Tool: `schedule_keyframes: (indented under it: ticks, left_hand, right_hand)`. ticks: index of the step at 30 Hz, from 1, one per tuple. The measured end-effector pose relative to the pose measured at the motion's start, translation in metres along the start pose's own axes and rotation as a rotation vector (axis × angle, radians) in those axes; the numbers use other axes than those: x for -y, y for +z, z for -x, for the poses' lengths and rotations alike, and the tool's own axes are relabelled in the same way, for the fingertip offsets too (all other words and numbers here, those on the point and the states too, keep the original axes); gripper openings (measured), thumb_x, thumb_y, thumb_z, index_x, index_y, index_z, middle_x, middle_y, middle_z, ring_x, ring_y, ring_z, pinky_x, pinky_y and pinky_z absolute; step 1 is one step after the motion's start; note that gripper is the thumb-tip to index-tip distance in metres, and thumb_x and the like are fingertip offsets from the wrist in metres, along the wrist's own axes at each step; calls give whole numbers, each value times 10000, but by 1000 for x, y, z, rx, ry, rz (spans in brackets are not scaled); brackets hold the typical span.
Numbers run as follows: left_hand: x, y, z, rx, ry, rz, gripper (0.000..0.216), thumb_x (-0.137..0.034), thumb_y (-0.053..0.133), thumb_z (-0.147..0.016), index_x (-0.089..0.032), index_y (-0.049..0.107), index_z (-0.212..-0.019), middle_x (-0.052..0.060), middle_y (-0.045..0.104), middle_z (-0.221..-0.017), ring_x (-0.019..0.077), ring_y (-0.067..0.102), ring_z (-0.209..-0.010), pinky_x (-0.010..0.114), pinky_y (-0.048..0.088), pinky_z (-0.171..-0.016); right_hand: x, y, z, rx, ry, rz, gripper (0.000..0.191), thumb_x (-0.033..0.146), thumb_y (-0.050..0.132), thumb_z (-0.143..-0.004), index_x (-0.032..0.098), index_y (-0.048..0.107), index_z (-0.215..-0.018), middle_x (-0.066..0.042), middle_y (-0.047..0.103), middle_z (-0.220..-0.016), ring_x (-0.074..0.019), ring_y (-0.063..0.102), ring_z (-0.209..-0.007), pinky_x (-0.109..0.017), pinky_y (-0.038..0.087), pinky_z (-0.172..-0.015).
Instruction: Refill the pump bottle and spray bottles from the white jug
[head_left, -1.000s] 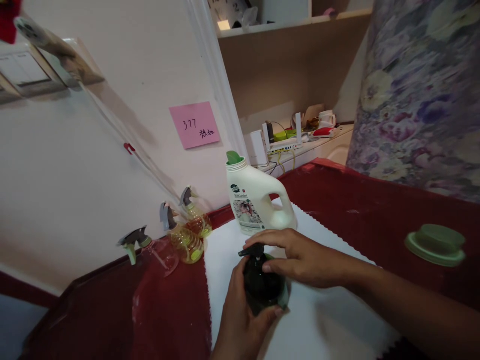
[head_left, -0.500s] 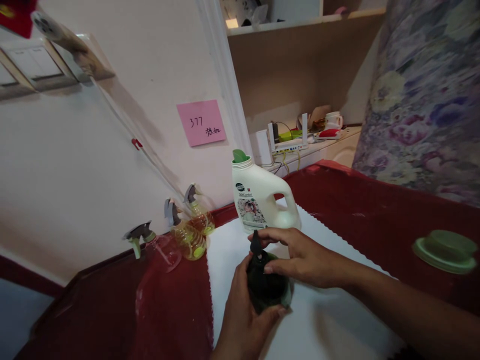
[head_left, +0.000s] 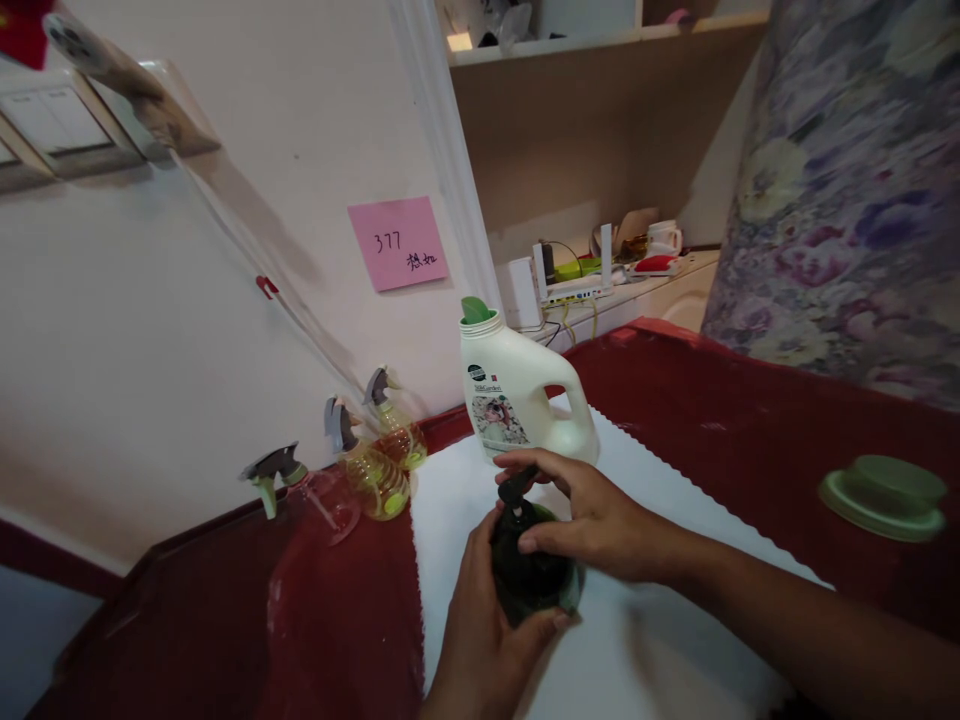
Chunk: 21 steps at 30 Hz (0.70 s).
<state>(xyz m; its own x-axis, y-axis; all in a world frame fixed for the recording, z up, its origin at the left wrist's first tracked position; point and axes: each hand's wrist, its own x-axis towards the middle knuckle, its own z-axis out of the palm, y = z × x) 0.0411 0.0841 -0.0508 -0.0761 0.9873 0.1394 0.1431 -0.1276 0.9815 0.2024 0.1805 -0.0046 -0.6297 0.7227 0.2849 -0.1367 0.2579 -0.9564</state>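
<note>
Our left hand (head_left: 487,620) cups a round, glossy dark pump bottle (head_left: 529,575); our right hand (head_left: 592,520) pinches its pump on the white cloth (head_left: 675,640) over the red bench (head_left: 750,420), with a white jug (head_left: 521,400) at twelve o'clock.

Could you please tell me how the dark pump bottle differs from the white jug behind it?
The dark pump bottle is small, round and gripped by the left hand and right hand; the white jug is taller, handled, labelled and untouched. Both stand upright on the white cloth.
</note>
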Motion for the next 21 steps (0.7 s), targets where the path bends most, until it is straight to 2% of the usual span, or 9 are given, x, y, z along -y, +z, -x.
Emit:
schedule_keyframes:
  ticks: [2,5,8,10,12,14,17,19,21]
  left_hand:
    - [1,-1,0,-3,12,-15,862,-259,849,-671,-232,480,-1449,145,590,-1415,403,527,-1339,531,489,-1087]
    - [2,-3,-2,36,37,-25,840,-257,827,-700,-222,466,-1458,149,589,-1414,395,542,-1324,554,486,-1084]
    - [2,-4,-3,64,53,-39,874,-288,845,-695,-231,451,-1473,148,584,-1421,403,538,-1329,543,504,-1071]
    - [1,-4,-3,52,51,-41,887,-309,859,-685,-247,455,-1472,139,588,-1420,403,533,-1335,525,513,-1067]
    - [1,-3,-2,45,48,-21,867,-332,854,-699,-248,459,-1467,139,595,-1409,395,542,-1328,518,516,-1064]
    - [1,-2,-1,38,46,2,840,-351,841,-721,-233,462,-1461,148,602,-1396,382,562,-1308,510,518,-1060]
    - [2,-1,0,36,33,3,824,-343,843,-725,-221,472,-1450,153,613,-1379,365,583,-1287,480,522,-1056]
    - [2,-1,0,33,31,0,831,-323,844,-721,-218,465,-1453,156,614,-1378,364,584,-1285,472,526,-1050]
    - [3,-1,-1,30,37,6,842,-305,847,-711,-216,460,-1454,160,608,-1383,366,588,-1277,474,533,-1036]
  right_hand:
    - [-3,2,0,-50,11,21,703,218,840,-648,244,584,-1303,-71,590,-1225,-259,557,-1180,-507,402,-1095]
    - [-1,1,2,-12,20,32,834,253,912,-575,254,574,-1336,-73,580,-1251,-280,554,-1201,-511,393,-1104]
    - [0,-1,4,34,11,-2,724,280,829,-681,249,563,-1354,-74,605,-1269,-265,559,-1233,-451,449,-1063]
    - [-1,1,4,-7,8,-12,590,273,776,-725,250,606,-1290,-55,616,-1193,-244,583,-1175,-423,476,-1018]
    - [-3,3,3,-63,15,-2,524,260,793,-708,249,644,-1211,-34,607,-1111,-230,603,-1082,-425,479,-992]
    - [-4,6,1,-85,29,11,571,239,843,-657,242,646,-1192,-29,601,-1098,-227,609,-1036,-433,481,-978]
    - [0,6,2,-50,19,6,753,233,884,-610,246,582,-1300,-53,600,-1247,-251,586,-1157,-419,486,-998]
    - [2,6,4,-28,0,-9,730,232,833,-666,254,554,-1341,-52,606,-1284,-242,573,-1210,-395,493,-1002]
    - [0,6,6,-42,-1,-22,617,221,769,-722,255,577,-1307,-38,633,-1201,-217,617,-1130,-366,524,-941]
